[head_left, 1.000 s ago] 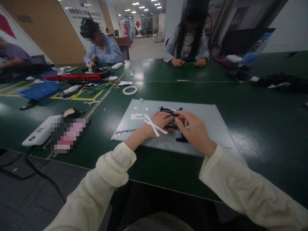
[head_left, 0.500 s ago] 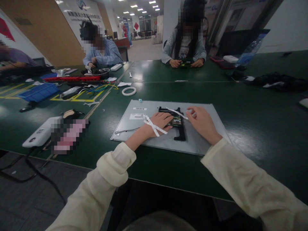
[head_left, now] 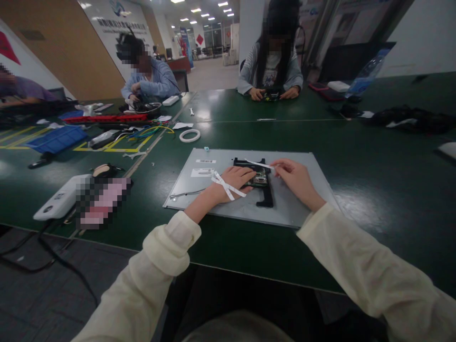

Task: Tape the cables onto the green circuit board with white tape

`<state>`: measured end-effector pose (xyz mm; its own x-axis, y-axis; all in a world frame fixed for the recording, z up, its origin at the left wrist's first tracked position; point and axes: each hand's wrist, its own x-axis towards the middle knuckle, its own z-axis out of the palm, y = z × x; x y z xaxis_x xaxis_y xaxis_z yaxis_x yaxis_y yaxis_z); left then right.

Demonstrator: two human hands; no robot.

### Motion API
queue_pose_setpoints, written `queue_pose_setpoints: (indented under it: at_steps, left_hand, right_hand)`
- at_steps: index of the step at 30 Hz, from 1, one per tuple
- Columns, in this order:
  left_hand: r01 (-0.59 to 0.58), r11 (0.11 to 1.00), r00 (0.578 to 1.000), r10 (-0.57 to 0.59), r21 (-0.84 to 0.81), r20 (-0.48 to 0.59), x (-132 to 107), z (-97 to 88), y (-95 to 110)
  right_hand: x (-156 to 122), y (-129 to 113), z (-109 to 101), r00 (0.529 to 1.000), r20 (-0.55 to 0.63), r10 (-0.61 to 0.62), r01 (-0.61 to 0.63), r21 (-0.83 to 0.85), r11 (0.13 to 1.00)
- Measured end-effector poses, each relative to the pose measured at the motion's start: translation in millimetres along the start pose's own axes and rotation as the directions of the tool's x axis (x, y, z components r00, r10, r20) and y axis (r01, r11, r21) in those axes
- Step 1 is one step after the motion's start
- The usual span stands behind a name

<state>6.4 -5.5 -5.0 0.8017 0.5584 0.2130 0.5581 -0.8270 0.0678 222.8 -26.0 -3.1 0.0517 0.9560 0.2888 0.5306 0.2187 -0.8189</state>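
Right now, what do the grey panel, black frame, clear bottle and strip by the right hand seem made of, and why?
Panel: probably metal, smooth, dull sheen; flat, grey, thin edges.
Frame: likely matte plastic; uniformly black, little shine.
Bottle: probably glossy plastic; see-through, pale highlights.
Strip: paper or plastic film, apparently matte; thin, white, too small to settle.

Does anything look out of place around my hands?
Yes: narrow white tape-like strips lie crossed over the back of the bare left hand. That looks odd because tape usually goes on objects, not skin.
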Motion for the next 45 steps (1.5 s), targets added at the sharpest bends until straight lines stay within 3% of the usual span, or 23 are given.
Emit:
queue_pose_setpoints:
  at_steps: [3,11,20,26,28,30,31,34,36,38,41,43,45]
  left_hand:
    - [0.021,1.0,1.0,-0.021,-0.012,-0.001,0,-0.4,0]
    - [0.031,0.999,0.999,-0.031,-0.023,0.014,1,-2.1,0]
    - [0.016,0.998,1.0,-0.015,-0.067,0.021,-2,-7.2,0]
    - [0.024,0.992,0.999,-0.026,-0.12,-0.021,-3,-8.6,-2]
    - [0.093,0.988,0.992,-0.103,-0.122,-0.078,-3,-13.7,-7]
    - [0.267,0.959,0.944,-0.281,-0.099,-0.173,-5,-21.9,-15]
    - [0.386,0.919,0.891,-0.394,-0.081,-0.224,-7,-26.4,-21]
    - [0.739,0.673,0.642,-0.715,-0.025,-0.275,-20,-36.7,-43]
    - [0.87,0.494,0.481,-0.85,-0.007,-0.215,-31,-38.6,-58]
    - [0.92,0.392,0.388,-0.914,-0.008,-0.118,-41,-36.6,-71]
    - [0.933,0.36,0.36,-0.933,-0.018,-0.021,-47,-30.6,-83]
    - [0.918,0.394,0.394,-0.919,-0.039,-0.011,-47,-26.8,-86]
    - [0.885,0.461,0.461,-0.887,-0.062,-0.017,-45,-23.6,-87]
  right_hand:
    - [0,0,2,0.997,-0.072,0.002,0.008,0.133,0.991]
    - [-1,-7,-1,0.965,-0.262,-0.021,0.071,0.184,0.98]
    - [-1,-1,4,0.987,-0.143,0.072,-0.038,0.225,0.974]
    - [2,11,0,0.989,-0.144,0.037,-0.026,0.073,0.997]
    - [3,13,-1,0.99,-0.142,0.022,-0.017,0.035,0.999]
    - [3,13,-4,0.988,-0.154,0.002,-0.005,-0.017,1.0]
    - [4,12,-5,0.987,-0.162,-0.013,0.004,-0.053,0.999]
    - [6,12,-14,0.981,-0.192,-0.036,0.003,-0.17,0.985]
    - [9,15,-22,0.978,-0.207,-0.017,-0.03,-0.223,0.974]
    - [11,21,-30,0.975,-0.22,0.015,-0.074,-0.264,0.962]
    - [15,29,-40,0.967,-0.243,0.072,-0.149,-0.317,0.937]
    - [16,31,-43,0.962,-0.253,0.101,-0.184,-0.333,0.925]
    - [16,31,-44,0.964,-0.244,0.107,-0.187,-0.335,0.924]
